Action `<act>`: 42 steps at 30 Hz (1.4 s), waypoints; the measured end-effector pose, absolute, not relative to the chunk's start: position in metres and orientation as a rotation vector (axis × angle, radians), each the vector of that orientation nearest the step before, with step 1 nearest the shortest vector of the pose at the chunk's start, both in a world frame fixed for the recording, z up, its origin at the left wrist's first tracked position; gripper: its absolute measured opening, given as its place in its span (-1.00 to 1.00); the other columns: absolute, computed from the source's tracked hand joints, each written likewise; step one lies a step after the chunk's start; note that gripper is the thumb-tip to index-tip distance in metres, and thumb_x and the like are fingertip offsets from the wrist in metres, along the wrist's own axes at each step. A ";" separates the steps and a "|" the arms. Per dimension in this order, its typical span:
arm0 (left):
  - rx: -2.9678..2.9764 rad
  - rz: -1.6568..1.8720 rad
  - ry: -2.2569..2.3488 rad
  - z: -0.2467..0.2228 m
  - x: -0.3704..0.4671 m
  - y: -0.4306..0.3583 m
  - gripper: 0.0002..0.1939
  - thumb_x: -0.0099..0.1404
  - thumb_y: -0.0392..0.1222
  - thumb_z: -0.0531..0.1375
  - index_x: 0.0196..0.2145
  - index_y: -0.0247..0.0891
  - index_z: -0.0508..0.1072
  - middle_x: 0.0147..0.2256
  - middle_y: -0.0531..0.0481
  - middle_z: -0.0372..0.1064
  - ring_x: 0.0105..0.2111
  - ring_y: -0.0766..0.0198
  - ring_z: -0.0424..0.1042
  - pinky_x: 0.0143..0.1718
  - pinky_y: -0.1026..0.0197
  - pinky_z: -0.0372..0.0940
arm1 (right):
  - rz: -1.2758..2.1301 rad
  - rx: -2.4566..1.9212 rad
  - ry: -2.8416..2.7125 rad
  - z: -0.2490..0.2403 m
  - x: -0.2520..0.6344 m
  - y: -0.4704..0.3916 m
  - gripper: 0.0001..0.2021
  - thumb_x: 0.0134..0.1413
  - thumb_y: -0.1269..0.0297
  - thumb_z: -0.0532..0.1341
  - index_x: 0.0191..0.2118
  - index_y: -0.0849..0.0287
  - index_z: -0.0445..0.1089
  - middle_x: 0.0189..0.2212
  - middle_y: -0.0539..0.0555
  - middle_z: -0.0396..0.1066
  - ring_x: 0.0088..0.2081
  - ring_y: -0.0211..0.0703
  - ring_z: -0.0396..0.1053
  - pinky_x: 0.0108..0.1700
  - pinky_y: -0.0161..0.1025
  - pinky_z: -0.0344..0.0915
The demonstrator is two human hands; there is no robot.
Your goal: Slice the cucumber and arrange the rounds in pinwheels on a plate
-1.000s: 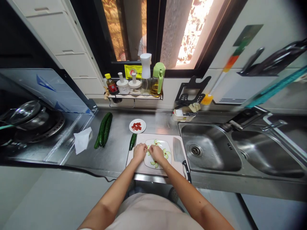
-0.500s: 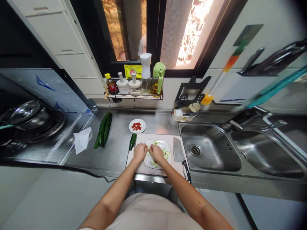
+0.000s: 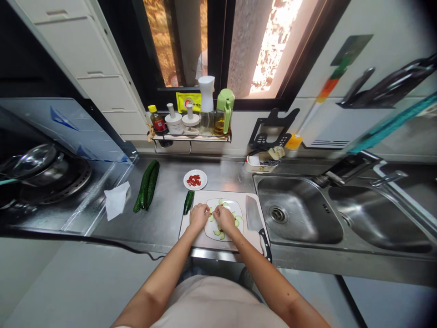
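Both hands, left (image 3: pixel 199 215) and right (image 3: pixel 223 217), sit close together, fingertips pinching cucumber slices (image 3: pixel 236 220) on the plate (image 3: pixel 239 208) right under them, cleaver (image 3: pixel 254 219) just right.

fingers (image 3: pixel 209 211) too small to tell, pan (image 3: pixel 30 166) cut off
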State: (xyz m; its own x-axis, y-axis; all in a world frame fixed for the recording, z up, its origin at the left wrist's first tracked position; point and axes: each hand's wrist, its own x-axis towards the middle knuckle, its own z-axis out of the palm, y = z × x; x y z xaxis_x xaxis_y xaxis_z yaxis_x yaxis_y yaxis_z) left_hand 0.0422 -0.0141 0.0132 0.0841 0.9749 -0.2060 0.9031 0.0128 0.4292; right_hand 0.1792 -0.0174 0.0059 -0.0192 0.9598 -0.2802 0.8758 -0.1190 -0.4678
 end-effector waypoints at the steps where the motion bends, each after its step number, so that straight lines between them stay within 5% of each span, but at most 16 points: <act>1: 1.924 0.205 1.848 0.013 0.043 -0.014 -0.85 0.26 -0.20 0.14 -0.23 -0.18 0.47 -0.19 -0.05 0.39 -0.13 0.19 0.35 -0.12 0.20 0.13 | 0.815 -2.085 -1.981 0.005 0.178 -0.017 -0.86 0.15 0.25 0.10 -0.26 0.14 0.37 -0.35 0.05 0.44 -0.30 -0.21 0.33 -0.42 -0.33 -0.10; 23: 1.945 0.181 1.843 0.009 0.045 -0.011 -0.86 0.25 -0.19 0.16 -0.23 -0.18 0.46 -0.21 -0.04 0.38 -0.13 0.19 0.34 -0.10 0.19 0.12 | 0.798 -2.132 -2.091 0.006 0.174 -0.013 -0.86 0.16 0.28 0.07 -0.24 0.12 0.36 -0.33 0.05 0.44 -0.30 -0.21 0.35 -0.42 -0.33 -0.06; 42: 1.699 0.682 1.897 -0.002 0.014 -0.019 -0.86 0.20 -0.27 0.13 -0.31 -0.23 0.48 -0.34 0.01 0.39 -0.31 0.30 0.36 -0.24 0.30 0.16 | 0.704 -2.038 -1.678 0.023 0.255 -0.021 -0.84 0.06 0.20 0.11 -0.36 0.15 0.36 -0.52 -0.03 0.36 -0.48 -0.29 0.23 -0.45 -0.37 -0.04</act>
